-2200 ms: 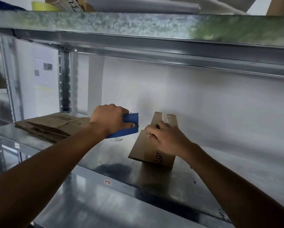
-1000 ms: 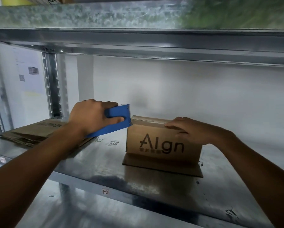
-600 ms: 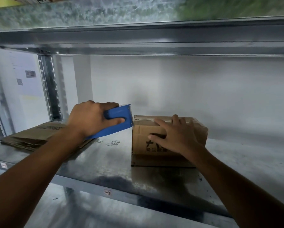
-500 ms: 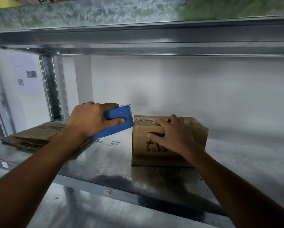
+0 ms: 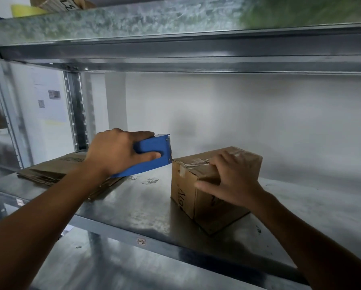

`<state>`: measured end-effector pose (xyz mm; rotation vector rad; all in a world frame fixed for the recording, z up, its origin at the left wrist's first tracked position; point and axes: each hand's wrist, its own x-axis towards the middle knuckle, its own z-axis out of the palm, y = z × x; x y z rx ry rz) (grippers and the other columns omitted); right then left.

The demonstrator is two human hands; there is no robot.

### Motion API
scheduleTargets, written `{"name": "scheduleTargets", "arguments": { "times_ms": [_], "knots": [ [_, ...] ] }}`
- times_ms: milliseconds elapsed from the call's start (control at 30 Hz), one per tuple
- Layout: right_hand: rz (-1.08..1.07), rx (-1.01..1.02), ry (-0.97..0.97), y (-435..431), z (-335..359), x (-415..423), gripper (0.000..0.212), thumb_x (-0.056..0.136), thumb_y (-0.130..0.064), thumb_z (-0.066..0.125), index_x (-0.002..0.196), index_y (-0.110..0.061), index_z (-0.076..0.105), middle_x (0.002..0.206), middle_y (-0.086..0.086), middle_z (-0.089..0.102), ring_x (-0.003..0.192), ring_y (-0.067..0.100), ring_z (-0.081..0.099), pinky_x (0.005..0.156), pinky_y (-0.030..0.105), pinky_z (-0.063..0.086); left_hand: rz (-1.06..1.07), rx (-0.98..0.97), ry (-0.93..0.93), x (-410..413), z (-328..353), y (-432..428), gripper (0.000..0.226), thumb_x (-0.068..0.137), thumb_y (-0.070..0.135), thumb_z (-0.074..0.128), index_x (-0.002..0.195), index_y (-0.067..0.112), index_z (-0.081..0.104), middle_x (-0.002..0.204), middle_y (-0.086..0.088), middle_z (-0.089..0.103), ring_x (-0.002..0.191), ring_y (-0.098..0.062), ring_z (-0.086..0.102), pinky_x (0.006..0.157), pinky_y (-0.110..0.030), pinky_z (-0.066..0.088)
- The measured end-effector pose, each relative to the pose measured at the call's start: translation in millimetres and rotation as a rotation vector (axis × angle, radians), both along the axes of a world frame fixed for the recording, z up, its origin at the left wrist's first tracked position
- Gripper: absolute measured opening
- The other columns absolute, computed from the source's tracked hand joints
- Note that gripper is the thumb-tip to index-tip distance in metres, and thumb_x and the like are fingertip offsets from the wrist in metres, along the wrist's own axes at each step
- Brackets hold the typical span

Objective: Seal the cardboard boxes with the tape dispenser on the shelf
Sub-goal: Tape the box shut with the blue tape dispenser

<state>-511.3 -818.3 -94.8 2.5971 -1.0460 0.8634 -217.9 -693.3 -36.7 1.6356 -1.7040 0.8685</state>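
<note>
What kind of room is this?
Probably a storeroom or packing area: metal shelves, a pile of flat cartons, and a box being taped with a dispenser.

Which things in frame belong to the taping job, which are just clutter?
In use: blue tape dispenser, gripped by left hand; cardboard box, held by right hand; tape strip on its top.
Lying about: flattened cardboard stack; wall notices; yellow item on upper shelf.

A storeroom; galvanised steel shelving (image 5: 146, 210) against a white wall; flattened cartons (image 5: 56, 172) stacked on it.
</note>
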Motion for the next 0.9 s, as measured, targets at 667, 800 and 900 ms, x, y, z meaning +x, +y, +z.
{"name": "scheduleTargets", "arguments": {
  "times_ms": [667, 800, 900],
  "knots": [
    [0.309, 0.592, 0.018, -13, 27, -67, 0.088, 0.075, -0.056, 0.063, 0.154, -0.029, 0.037, 0.153, -0.017, 0.032, 0.141, 0.004, 0.031, 0.113, 0.033, 0.041, -0.410, -0.038, -0.074, -45, 18, -35, 0.076, 0.076, 0.078, 0.054, 0.134, 0.030, 0.066, 0.097, 0.004, 0.080, 0.068, -0.021, 0.074, 0.068, -0.030, 0.059],
    [0.374, 0.656, 0.019, -23, 25, -85, 0.076, 0.082, -0.041, 0.069, 0.149, -0.038, 0.033, 0.158, -0.010, 0.030, 0.142, 0.008, 0.033, 0.111, 0.028, 0.044, -0.492, 0.046, -0.122, -70, 23, -65, 0.077, 0.079, 0.077, 0.053, 0.140, 0.030, 0.060, 0.096, 0.004, 0.079, 0.069, -0.020, 0.073, 0.071, -0.037, 0.062],
    [0.401, 0.735, -0.122, -26, 25, -94, 0.060, 0.087, -0.045, 0.064, 0.143, -0.042, 0.043, 0.155, -0.015, 0.040, 0.141, 0.006, 0.040, 0.113, 0.031, 0.043, -0.565, 0.107, -0.133, -83, 19, -82, 0.073, 0.080, 0.075, 0.056, 0.137, 0.031, 0.063, 0.100, 0.007, 0.079, 0.073, -0.017, 0.073, 0.072, -0.037, 0.063]
  ]
}}
